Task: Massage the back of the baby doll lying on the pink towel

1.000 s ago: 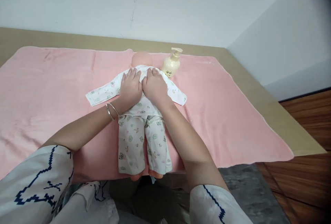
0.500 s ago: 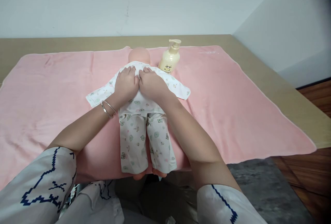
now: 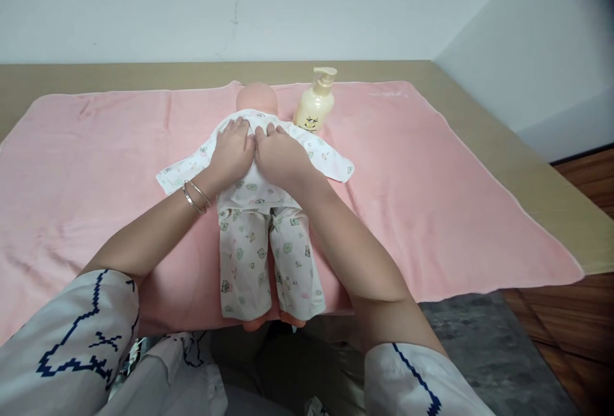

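Observation:
A baby doll (image 3: 257,98) lies stretched out on a pink blanket (image 3: 455,211), its bald head away from me and its feet at the near edge. It wears a white printed long-sleeved top (image 3: 259,193) and matching pants (image 3: 245,262). On the upper part of the top, my left hand (image 3: 233,152) rests palm down with its fingers stretched out. Close beside it, my right hand (image 3: 282,155) lies on the top too, fingers extended and the thumbs side nearly touching. Neither hand grips anything; the palms are hidden.
A cream pump bottle (image 3: 315,102) stands on the blanket just right of the doll's head. The blanket covers much of a wooden table (image 3: 518,141), which meets a pale wall (image 3: 144,13) at the back. Grey flooring (image 3: 484,345) shows at lower right.
The view has shifted slightly, so everything sits a little higher and further left. Both hands keep their place on the doll's top.

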Tool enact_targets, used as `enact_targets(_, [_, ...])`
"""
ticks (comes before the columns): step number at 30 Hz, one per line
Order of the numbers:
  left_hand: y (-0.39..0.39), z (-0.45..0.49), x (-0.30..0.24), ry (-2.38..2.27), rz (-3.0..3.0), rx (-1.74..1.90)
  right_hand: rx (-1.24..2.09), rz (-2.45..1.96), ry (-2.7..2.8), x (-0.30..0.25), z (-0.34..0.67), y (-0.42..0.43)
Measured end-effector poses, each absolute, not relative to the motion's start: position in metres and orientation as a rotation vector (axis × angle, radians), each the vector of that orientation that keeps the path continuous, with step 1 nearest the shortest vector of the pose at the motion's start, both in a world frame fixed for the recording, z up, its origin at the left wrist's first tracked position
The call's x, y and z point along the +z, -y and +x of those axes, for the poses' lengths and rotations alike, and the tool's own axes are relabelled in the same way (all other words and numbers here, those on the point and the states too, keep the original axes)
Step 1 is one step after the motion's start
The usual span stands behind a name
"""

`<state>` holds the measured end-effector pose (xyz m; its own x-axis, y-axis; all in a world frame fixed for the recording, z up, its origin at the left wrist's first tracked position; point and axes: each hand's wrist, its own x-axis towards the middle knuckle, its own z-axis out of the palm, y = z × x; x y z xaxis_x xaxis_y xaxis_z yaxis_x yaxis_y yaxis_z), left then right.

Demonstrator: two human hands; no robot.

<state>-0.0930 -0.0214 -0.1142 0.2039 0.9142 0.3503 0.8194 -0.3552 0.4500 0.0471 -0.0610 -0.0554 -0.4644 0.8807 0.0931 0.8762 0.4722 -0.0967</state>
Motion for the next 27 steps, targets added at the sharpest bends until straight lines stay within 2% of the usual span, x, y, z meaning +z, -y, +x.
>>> enact_targets(4, [0.037,-0.082,-0.115,-1.786,2.308,0.85,0.092,-1.578,2.535,-0.059,0.05,0.054])
enact_targets(11, [0.068,-0.067,-0.109,-1.675,2.511,0.887,0.356,-1.555,2.389,-0.077,0.066,0.02])
enact_targets(18, [0.034,-0.085,-0.11,-1.631,2.342,0.866,0.198,-1.547,2.435,-0.072,0.054,0.037])
enact_targets(27, [0.015,-0.094,-0.136,-1.727,2.233,1.05,0.183,-1.661,2.303,-0.078,0.04,0.05])
